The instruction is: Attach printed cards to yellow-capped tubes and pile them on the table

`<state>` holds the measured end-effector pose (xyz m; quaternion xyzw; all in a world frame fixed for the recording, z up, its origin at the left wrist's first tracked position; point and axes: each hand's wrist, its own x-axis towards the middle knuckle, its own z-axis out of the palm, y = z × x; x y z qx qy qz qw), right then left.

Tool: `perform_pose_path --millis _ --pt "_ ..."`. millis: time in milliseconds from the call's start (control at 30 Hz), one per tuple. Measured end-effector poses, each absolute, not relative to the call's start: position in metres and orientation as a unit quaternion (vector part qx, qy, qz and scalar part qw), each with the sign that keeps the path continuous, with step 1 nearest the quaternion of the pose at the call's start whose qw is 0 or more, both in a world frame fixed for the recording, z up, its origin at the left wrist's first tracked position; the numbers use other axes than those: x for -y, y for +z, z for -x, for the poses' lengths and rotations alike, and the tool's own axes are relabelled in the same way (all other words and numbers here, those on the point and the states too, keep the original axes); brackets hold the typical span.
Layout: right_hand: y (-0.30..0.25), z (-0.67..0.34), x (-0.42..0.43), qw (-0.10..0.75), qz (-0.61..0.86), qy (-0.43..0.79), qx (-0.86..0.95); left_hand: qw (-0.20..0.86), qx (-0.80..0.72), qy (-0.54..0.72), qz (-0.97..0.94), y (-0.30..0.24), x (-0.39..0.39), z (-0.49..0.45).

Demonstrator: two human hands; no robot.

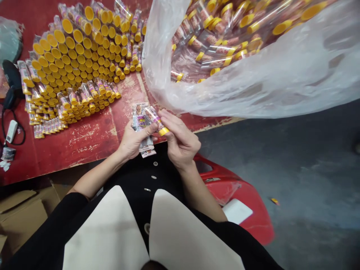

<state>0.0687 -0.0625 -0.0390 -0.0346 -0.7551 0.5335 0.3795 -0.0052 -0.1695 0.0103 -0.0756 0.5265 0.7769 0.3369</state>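
Right hand (180,138) pinches yellow-capped tube (153,120) | left hand (137,140) grips what seem printed cards (140,120) | hundreds of stacked tubes (81,56) at 10 o'clock | plastic bag (281,90) well filled at 1 o'clock

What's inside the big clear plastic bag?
The clear plastic bag holds a heap of clear tubes with yellow caps. The lower tubes are covered by those on top, and part of the bag runs out of view, so its bottom can't be seen.

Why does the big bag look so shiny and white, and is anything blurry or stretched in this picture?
In the head view, the clear plastic bag has pale, milky glare across its folds; the tube in the right hand looks fairly sharp; the black-and-white jacket looks stretched near the bottom edge.
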Motion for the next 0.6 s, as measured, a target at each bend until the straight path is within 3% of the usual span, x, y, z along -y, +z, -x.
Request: perform_pose_path --millis 367,600 --pt "-0.035 -0.054 0.078 0.432 0.011 0.525 0.733 0.295 -0.541 0.783 0.082 0.005 0.19 0.01" --pt "-0.036 -0.032 0.097 0.411 0.021 0.547 0.729 0.268 -0.526 0.8 0.103 -0.003 0.21 0.023"
